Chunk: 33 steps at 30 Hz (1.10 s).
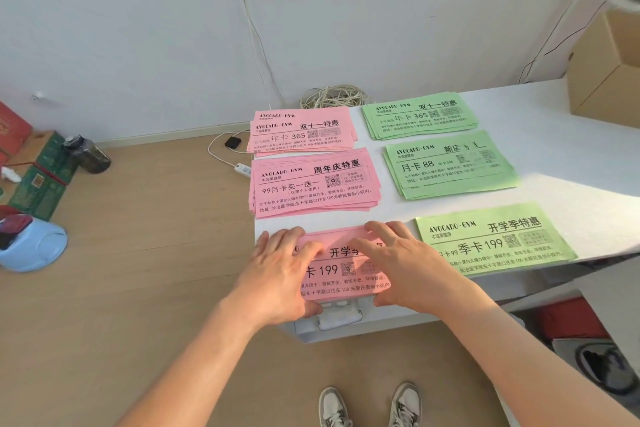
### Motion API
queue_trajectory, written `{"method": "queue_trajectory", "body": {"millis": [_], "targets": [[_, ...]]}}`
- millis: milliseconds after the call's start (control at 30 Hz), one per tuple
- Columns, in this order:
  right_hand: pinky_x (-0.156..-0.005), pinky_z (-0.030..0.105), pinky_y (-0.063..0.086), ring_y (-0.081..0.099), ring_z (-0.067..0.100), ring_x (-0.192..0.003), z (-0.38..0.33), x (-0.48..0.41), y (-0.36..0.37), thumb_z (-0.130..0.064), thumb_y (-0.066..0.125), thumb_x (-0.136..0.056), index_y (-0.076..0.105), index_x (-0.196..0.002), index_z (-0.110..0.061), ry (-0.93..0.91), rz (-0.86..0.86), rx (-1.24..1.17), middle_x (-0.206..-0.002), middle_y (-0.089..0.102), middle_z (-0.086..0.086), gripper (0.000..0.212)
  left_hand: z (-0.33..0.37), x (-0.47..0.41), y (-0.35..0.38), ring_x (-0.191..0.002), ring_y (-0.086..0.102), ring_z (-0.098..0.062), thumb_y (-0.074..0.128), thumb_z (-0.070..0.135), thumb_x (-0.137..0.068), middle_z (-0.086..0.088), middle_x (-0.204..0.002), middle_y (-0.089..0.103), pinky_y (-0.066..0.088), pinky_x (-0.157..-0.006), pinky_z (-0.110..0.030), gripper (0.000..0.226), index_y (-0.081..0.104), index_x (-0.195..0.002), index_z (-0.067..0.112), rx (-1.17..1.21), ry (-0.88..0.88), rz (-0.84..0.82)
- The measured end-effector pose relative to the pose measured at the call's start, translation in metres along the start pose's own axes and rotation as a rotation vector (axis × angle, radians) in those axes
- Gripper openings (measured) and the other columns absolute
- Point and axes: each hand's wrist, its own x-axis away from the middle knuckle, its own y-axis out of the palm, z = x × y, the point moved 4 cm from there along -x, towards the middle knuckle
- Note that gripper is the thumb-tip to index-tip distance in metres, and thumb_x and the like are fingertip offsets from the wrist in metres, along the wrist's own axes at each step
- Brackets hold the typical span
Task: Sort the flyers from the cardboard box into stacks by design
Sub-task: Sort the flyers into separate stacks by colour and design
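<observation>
1. The flyers are thin coloured paper: light, floppy, and probably slick sheet on sheet. I'd expect a pile to fan out if it is pushed from one side only.
2. The safest hold, I'd judge, is at the two short ends, squeezing the whole pile rather than the top sheet.
3. The near pink stack (pixel 343 274) lies at the front edge of the bench (pixel 554 149), just beside a green stack (pixel 495 239). Four further stacks (pixel 313 184) lie behind, and the cardboard box (pixel 609 69) stands far right.
4. The left hand (pixel 280 270) covers the stack's left end and the right hand (pixel 405 263) its right part, both palms down.
5. Each grip is spread, with fingers flat on the top sheet and thumbs at the near edge, and I see no pinch.
</observation>
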Motion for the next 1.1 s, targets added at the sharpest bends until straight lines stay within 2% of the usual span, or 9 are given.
{"method": "queue_trajectory", "body": {"millis": [267,400,533,600,700,800,933,1000,1100], "targets": [[-0.09,0.033,0.047,0.026,0.02,-0.13,0.002,-0.002,0.0,-0.046,0.078,-0.068,0.026,-0.141,-0.037,-0.022,-0.003,0.026,-0.147,0.023,-0.001,0.09,0.0,-0.001,0.001,-0.137,0.019,-0.025,0.068,0.062,-0.064,-0.007,-0.146,0.021,0.012,-0.117,-0.045,0.085,0.028,-0.134,0.035,0.005,0.02,0.025],[-0.087,0.033,0.048,0.026,0.02,-0.13,0.001,-0.001,0.001,-0.046,0.076,-0.069,0.026,-0.14,-0.038,-0.023,0.005,0.017,-0.149,0.02,-0.001,0.088,-0.003,0.001,0.004,-0.138,0.013,-0.024,0.069,0.062,-0.063,-0.005,-0.148,0.018,0.007,-0.118,-0.045,0.085,0.028,-0.133,0.036,0.053,0.015,0.053],[-0.102,0.039,0.041,0.016,0.021,-0.137,0.003,0.006,-0.002,-0.06,0.074,-0.065,0.014,-0.144,-0.044,0.001,-0.045,-0.045,-0.155,0.004,-0.003,0.101,-0.008,0.009,0.003,-0.142,0.002,-0.022,0.063,0.073,-0.061,0.003,-0.154,0.002,0.006,-0.118,-0.048,0.094,0.017,-0.137,0.041,0.168,0.013,0.049],[-0.109,0.041,0.033,0.011,0.018,-0.14,0.008,0.011,-0.011,-0.067,0.068,-0.068,0.01,-0.146,-0.046,0.062,-0.052,-0.182,-0.156,0.004,-0.008,0.099,-0.02,0.016,-0.008,-0.139,0.019,-0.021,0.055,0.073,-0.067,0.0,-0.152,0.021,0.019,-0.115,-0.043,0.083,0.03,-0.136,0.034,0.342,-0.026,0.227],[-0.108,0.036,0.03,0.026,0.016,-0.136,0.019,0.006,-0.029,-0.058,0.062,-0.081,0.019,-0.146,-0.041,0.215,0.034,-0.456,-0.153,0.026,-0.007,0.079,-0.059,0.022,-0.027,-0.125,0.04,-0.014,0.065,0.044,-0.082,0.004,-0.133,0.049,0.033,-0.105,-0.033,0.05,0.052,-0.125,0.021,0.572,-0.253,0.494],[-0.097,0.033,0.04,0.045,0.021,-0.126,0.027,-0.019,-0.04,-0.037,0.058,-0.092,0.029,-0.143,-0.033,0.346,0.111,-0.604,-0.143,0.045,0.004,0.059,-0.095,0.007,-0.032,-0.124,0.046,-0.016,0.062,0.031,-0.088,0.004,-0.133,0.052,0.035,-0.098,-0.03,0.04,0.052,-0.126,0.022,0.625,-0.5,0.403],[-0.079,0.028,0.039,0.053,0.024,-0.105,0.03,-0.065,-0.044,-0.025,0.056,-0.092,0.028,-0.145,-0.025,0.453,0.071,-0.62,-0.137,0.05,0.006,0.06,-0.111,-0.032,-0.032,-0.127,0.047,-0.022,0.06,0.032,-0.09,-0.005,-0.14,0.048,0.037,-0.1,-0.034,0.053,0.044,-0.136,0.013,0.657,-0.556,0.285],[-0.085,0.031,0.042,0.052,0.028,-0.112,0.029,-0.085,-0.041,-0.025,0.054,-0.091,0.023,-0.147,-0.023,0.496,0.028,-0.57,-0.138,0.049,0.008,0.063,-0.111,-0.051,-0.032,-0.123,0.05,-0.025,0.059,0.031,-0.09,-0.007,-0.138,0.05,0.039,-0.094,-0.033,0.054,0.042,-0.136,0.009,0.718,-0.593,0.25],[-0.1,0.037,0.033,0.043,0.034,-0.122,0.027,-0.102,-0.034,-0.024,0.049,-0.091,0.021,-0.145,-0.017,0.542,-0.017,-0.395,-0.136,0.048,0.013,0.062,-0.114,-0.07,-0.025,-0.105,0.06,-0.025,0.061,0.03,-0.088,-0.001,-0.12,0.06,0.045,-0.084,-0.032,0.042,0.049,-0.123,0.01,0.877,-0.687,0.223]]}}
